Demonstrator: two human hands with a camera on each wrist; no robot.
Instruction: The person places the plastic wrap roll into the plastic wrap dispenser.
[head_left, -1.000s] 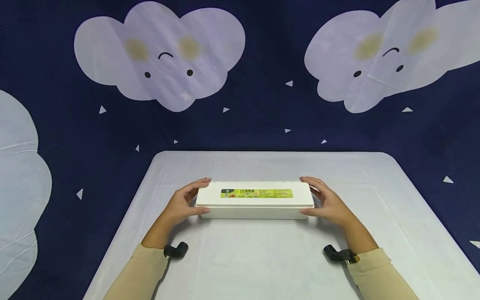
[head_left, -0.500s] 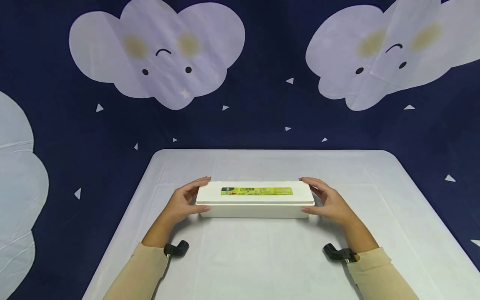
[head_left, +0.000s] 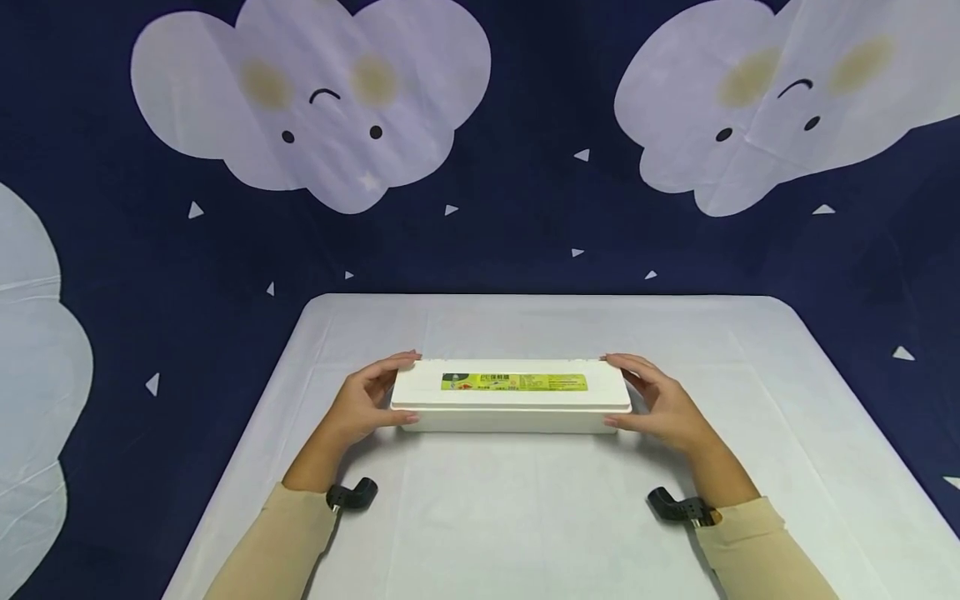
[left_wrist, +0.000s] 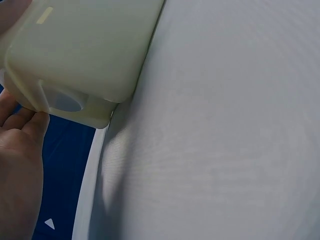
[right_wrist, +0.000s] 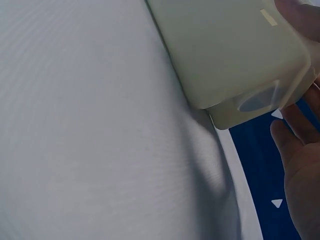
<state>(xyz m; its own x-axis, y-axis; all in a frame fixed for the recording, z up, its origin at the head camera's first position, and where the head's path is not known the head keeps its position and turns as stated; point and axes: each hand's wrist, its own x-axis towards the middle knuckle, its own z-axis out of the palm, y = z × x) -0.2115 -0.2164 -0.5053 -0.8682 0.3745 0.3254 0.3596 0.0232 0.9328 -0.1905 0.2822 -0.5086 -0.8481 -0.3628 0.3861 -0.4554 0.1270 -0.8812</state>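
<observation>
A long white cling film box (head_left: 510,419) lies crosswise on the white table, its lid down and a yellow-green label (head_left: 513,382) on top. My left hand (head_left: 356,408) grips its left end, thumb on the front side and fingers at the back edge. On the opposite end, my right hand (head_left: 666,408) holds it the same way. Both wrist views show the box's ends close up, with a round shape visible in each end wall. What the box contains is hidden.
The white table (head_left: 517,517) has rounded far corners. Behind it hangs a dark blue cloth (head_left: 525,242) printed with pale clouds and small triangles. A black wrist camera (head_left: 354,495) sits by the left cuff, another wrist camera (head_left: 675,505) by the right.
The head view has tilted down slightly, so the backdrop and the table's far edge sit higher. Both hands keep their hold on the cling film box, which stays in nearly the same place.
</observation>
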